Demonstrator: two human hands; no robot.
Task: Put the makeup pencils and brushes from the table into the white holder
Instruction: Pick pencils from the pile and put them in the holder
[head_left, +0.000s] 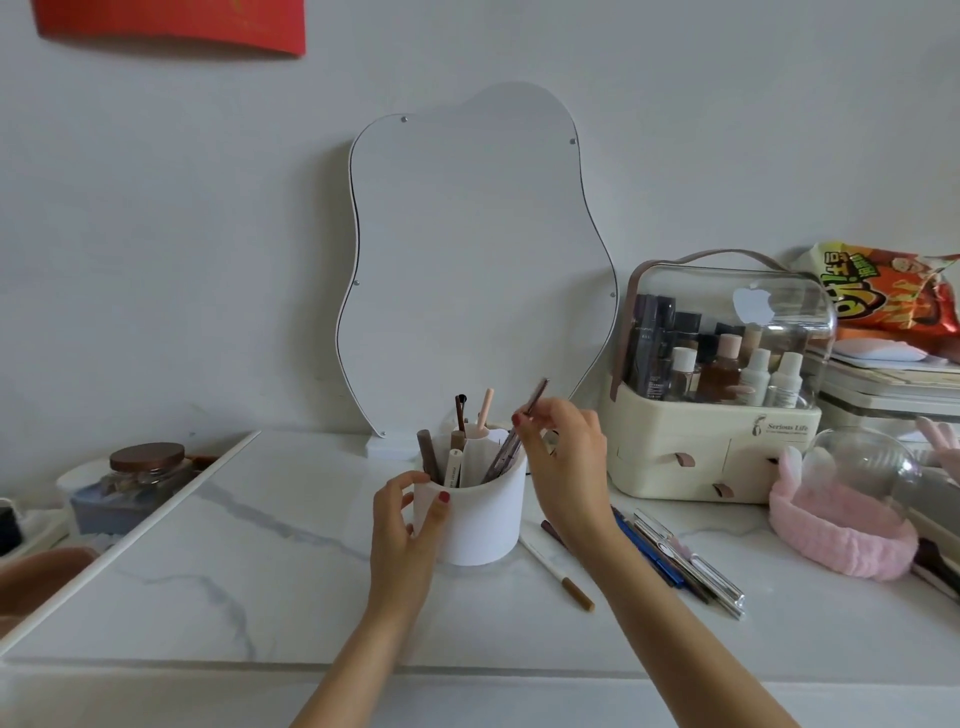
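Pencil (524, 423) pinched by right-hand fingers (540, 421) over left-gripped white holder (480, 514), beside "Serious Life" organizer (717, 447).

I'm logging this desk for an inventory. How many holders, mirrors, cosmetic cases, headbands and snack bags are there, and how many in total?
white holder: 1
mirror: 1
cosmetic case: 1
pink headband: 1
snack bag: 1
Total: 5
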